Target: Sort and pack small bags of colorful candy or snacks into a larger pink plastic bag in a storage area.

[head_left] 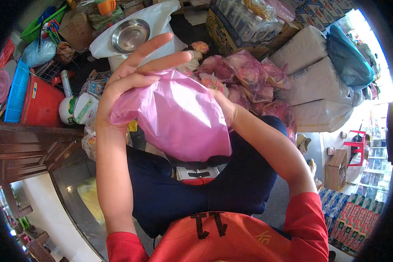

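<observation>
"Head view: what are the two hands busy with?"

"A pink bag (183, 120), stretched between them above the dark trousers (170, 192). The left hand (126, 81) has two fingers spread out past the bag, while its lower digits appear to pinch the top edge."

"And the right hand (226, 107)?"

"It is at the bag's other side, with most of its fingers hidden behind the plastic. I can't tell whether they are pinching or merely pressing."

"Why hold it from both sides?"

"My guess is that such thin plastic would flop without support at each end. Raised like this, it is also close and easy to see. It looks slack, but its inside is out of sight."

"What about the heap beyond?"

"Those are filled pink bags (247, 74), bunched together past the right hand, probably to keep them near. The white packages (321, 83) are stacked beside them, perhaps because their blocky shape piles well."

"And the metal bowl (131, 37)?"

"It rests on a white sack (100, 47) beyond the left hand; the sack probably serves as a raised surface. Off to the left stands a red tub (43, 102), with a blue basket (16, 94) upright beside it, perhaps to save room."
</observation>
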Demonstrator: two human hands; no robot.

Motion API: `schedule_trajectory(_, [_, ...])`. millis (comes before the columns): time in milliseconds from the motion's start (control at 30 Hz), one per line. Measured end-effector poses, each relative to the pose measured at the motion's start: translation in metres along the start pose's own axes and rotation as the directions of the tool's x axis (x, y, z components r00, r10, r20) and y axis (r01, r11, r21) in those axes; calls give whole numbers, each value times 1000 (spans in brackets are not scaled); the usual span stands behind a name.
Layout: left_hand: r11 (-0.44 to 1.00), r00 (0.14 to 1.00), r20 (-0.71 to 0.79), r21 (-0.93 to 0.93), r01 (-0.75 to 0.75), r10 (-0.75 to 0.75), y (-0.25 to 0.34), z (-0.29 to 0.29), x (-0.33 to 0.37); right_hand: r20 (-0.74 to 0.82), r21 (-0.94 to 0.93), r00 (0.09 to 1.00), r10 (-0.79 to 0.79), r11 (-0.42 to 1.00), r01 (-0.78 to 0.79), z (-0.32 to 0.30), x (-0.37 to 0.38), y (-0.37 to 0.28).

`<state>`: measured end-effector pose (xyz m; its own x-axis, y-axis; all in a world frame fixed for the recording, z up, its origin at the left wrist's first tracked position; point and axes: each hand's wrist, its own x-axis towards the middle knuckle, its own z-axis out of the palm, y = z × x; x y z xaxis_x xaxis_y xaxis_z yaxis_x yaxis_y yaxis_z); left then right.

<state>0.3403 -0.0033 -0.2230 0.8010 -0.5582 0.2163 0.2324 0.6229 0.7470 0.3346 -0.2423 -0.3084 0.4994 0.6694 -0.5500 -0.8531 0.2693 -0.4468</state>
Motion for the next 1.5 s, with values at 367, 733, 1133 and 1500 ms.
schedule_trajectory(367, [997,1000,4,-80,20,-19,3,-5,0,-47,-209,926,-376,910,359,35,-41,-26])
schedule_trajectory(733, [961,963,-269,268,64,11,4,-26,6,45,-493,834,-551,713,498,-12,-29,-70])
schedule_trajectory(1133, [823,810,-493,568,24,317,3,-42,7,-67,-435,717,-694,667,605,-17,-39,-82])
schedule_trajectory(1500, [851,693,-604,524,-28,394,7,-54,3,54,-609,787,-615,604,514,-11,-43,-81])
